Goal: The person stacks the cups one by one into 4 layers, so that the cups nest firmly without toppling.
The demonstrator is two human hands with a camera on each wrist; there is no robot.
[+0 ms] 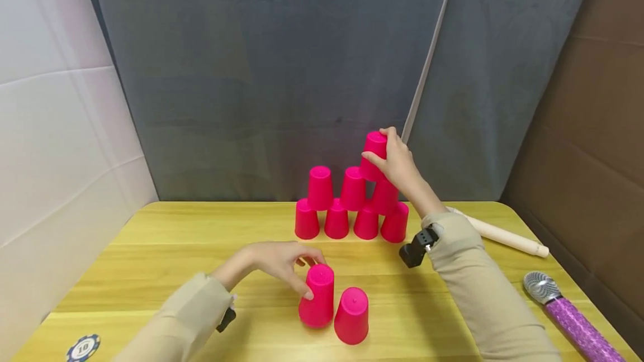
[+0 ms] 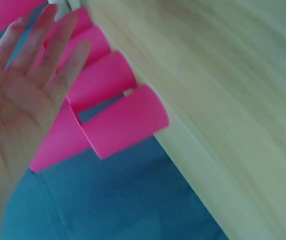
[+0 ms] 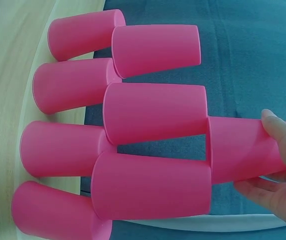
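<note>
On the yellow table (image 1: pixel 151 250), the right hand (image 1: pixel 397 163) gripped the third-tier cup (image 1: pixel 374 152); the left hand (image 1: pixel 276 264) pinched a cup (image 1: pixel 318 295). Next probably called for careful centring.

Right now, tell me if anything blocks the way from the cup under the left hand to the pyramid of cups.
Nothing visible does. The left hand grips a pink cup near the table's front; a second loose cup stands to its right, off the line. The bare table lies between it and the pyramid, where the right hand holds the top cup.
</note>
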